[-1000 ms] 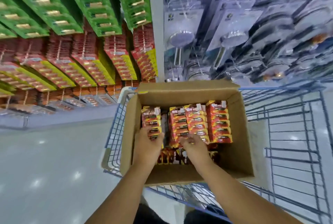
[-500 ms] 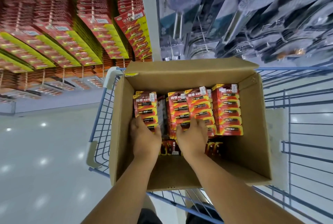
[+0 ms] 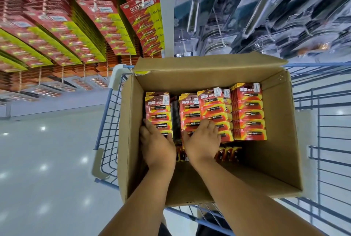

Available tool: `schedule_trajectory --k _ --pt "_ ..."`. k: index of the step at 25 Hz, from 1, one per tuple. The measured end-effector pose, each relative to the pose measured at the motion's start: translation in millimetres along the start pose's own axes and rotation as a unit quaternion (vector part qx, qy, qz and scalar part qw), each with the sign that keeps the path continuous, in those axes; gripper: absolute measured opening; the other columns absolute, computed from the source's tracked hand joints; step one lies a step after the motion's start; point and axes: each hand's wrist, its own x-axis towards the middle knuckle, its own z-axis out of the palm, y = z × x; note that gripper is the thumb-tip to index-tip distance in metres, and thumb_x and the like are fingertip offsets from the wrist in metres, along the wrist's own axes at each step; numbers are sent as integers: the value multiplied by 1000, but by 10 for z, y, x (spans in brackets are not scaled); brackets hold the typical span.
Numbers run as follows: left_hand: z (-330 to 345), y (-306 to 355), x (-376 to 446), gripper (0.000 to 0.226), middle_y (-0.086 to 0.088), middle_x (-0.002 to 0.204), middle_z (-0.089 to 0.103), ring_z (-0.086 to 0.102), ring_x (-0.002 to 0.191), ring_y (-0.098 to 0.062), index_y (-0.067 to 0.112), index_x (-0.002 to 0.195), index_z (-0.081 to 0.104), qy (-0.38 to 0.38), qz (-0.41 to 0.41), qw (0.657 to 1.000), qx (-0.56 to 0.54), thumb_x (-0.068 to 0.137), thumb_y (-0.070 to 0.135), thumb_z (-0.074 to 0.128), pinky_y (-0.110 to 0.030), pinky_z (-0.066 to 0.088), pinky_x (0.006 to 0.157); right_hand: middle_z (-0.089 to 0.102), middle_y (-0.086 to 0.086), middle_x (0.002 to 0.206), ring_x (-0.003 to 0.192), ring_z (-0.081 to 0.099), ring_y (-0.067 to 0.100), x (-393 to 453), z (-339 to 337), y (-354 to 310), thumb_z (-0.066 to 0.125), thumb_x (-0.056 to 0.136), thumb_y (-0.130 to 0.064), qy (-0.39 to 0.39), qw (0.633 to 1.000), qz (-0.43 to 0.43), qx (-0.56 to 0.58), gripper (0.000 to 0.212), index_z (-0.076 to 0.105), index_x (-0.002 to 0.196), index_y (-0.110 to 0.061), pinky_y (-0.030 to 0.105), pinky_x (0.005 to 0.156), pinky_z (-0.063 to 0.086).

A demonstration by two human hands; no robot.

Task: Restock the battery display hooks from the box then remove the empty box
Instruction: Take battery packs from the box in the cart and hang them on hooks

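The left hand (image 3: 158, 145) has its fingers curled round the near end of the leftmost stack of red-and-yellow battery blister cards (image 3: 158, 115), thumb at the stack's outer edge by the box wall. The right hand (image 3: 203, 141) lies over the near end of the second stack of cards (image 3: 190, 114), fingers bent down onto the top card and reaching to the neighbouring third stack (image 3: 214, 108); whether it actually grips a card or only presses on it cannot be told.

Four stacks stand side by side in a row, the fourth stack (image 3: 248, 111) furthest right and untouched. Each card is a long rectangle of glossy cardboard under clear plastic, its long axis running away from the person, the hang-hole end with a white price sticker pointing toward the far wall. The batteries on each card lie crosswise, five rows showing on the fourth stack. Below the near ends of the stacks, more packs (image 3: 228, 153) lie deeper in the box, partly hidden.

All sit in an open brown corrugated cardboard box (image 3: 275, 169), its plain floor bare nearer the person, one flap folded outward at the far side. The box rests in a blue wire shopping trolley (image 3: 109, 121). Beyond, hooks carry dense rows of hanging red-and-yellow battery cards (image 3: 114, 32), and to the right chrome shower heads in clear packs (image 3: 266, 4).
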Motion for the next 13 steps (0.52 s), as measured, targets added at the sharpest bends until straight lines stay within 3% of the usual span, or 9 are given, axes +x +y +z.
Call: schedule_trajectory --k 3,7,9,13 --pt "-38 -5 -22 101 -13 161 30 40 145 -32 9 165 6 1 8 1000 -29 94 35 74 -40 51 104 55 9 135 127 53 27 -17 -11 5 70 89 -54 7 1000 3 7 65 53 135 -11 39 102 48" --pt "-91 8 -57 98 -9 150 38 56 130 -27 13 164 16 -13 -3 989 -149 91 31 79 -38 60 88 60 10 121 113 57 27 27 -57 79 64 94 -35 52 998 -15 27 31 66 116 -13 39 90 50" --pt "-96 -7 -79 95 -8 147 39 59 126 -26 15 163 19 -15 -8 984 -175 91 30 79 -33 59 83 58 10 127 117 55 28 56 -85 66 57 97 -39 37 999 -18 7 38 64 123 -13 40 91 48" --pt "-35 -71 -75 95 -9 147 39 58 127 -26 15 162 20 -16 -3 984 -177 90 30 80 -29 54 81 46 13 140 129 47 30 24 -46 -87 41 98 -65 -13 999 -30 -38 74 45 145 -7 42 100 45"
